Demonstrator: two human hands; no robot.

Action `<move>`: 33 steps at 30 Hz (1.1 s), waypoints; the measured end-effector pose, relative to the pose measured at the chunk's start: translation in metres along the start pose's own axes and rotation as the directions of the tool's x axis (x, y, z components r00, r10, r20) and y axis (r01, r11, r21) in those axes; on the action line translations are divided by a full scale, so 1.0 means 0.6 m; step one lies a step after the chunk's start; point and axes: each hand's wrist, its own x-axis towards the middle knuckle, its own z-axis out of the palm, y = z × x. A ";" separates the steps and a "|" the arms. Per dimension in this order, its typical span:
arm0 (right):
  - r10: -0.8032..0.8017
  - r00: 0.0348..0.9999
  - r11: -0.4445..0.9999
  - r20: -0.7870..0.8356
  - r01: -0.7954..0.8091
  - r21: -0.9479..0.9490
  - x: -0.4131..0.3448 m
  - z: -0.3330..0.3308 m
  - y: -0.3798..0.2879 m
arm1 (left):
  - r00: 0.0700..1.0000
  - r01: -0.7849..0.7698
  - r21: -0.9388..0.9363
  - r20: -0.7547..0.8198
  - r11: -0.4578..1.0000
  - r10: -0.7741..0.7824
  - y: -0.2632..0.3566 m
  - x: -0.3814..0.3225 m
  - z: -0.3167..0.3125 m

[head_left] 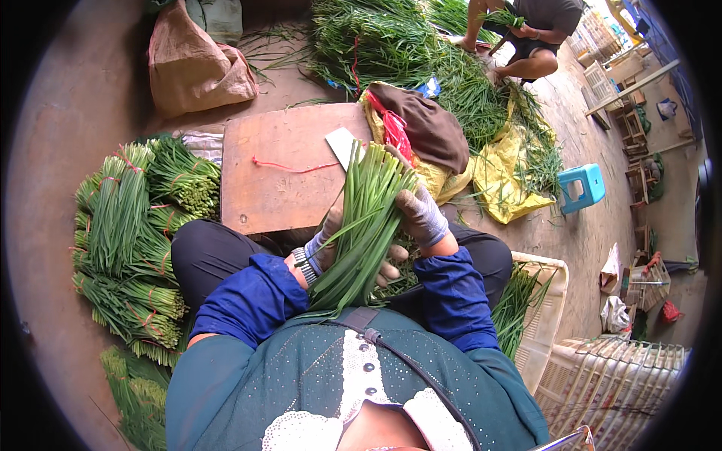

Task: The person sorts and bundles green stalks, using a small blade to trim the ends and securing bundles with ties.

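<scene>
A thick bunch of long green leafy stalks, like garlic chives [366, 225], lies between my two gloved hands above my lap, pale cut ends pointing away from me. My left hand [330, 237] supports it from the left and beneath, its fingertips showing under the leaves. My right hand [420, 211] grips the bunch near the cut ends on the right. Just past the bunch is a low wooden board [293, 163]. On it rest a red plastic tie [293, 168] and a flat white piece [340, 144], partly covered by the stalks.
Tied bundles of stalks [127, 225] are piled at left. Loose stalks [383, 51] and a yellow sack [496, 186] lie beyond the board, beside a brown cloth [423, 121]. A white plastic crate [550, 315] stands at right, a blue stool [584, 188] farther off. A seated co-worker [530, 39] holds greens.
</scene>
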 end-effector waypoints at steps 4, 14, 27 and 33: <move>-0.069 0.983 0.990 -0.172 0.089 0.109 0.003 -0.019 0.035 | 0.970 0.018 0.207 -0.240 0.978 0.033 0.027 -0.024 -0.007; -0.095 0.926 0.994 -0.366 0.110 0.022 -0.005 0.013 0.056 | 0.877 0.084 0.445 -0.457 0.891 0.146 0.061 -0.020 -0.014; -0.014 0.930 0.997 -0.368 -0.017 -0.081 -0.002 -0.003 0.050 | 0.938 -0.011 0.217 -0.336 0.976 0.086 0.047 -0.024 0.000; -0.485 0.873 0.271 0.051 0.205 -0.941 -0.004 0.012 -0.034 | 0.931 -0.077 0.261 -0.328 0.962 0.163 0.050 -0.024 0.022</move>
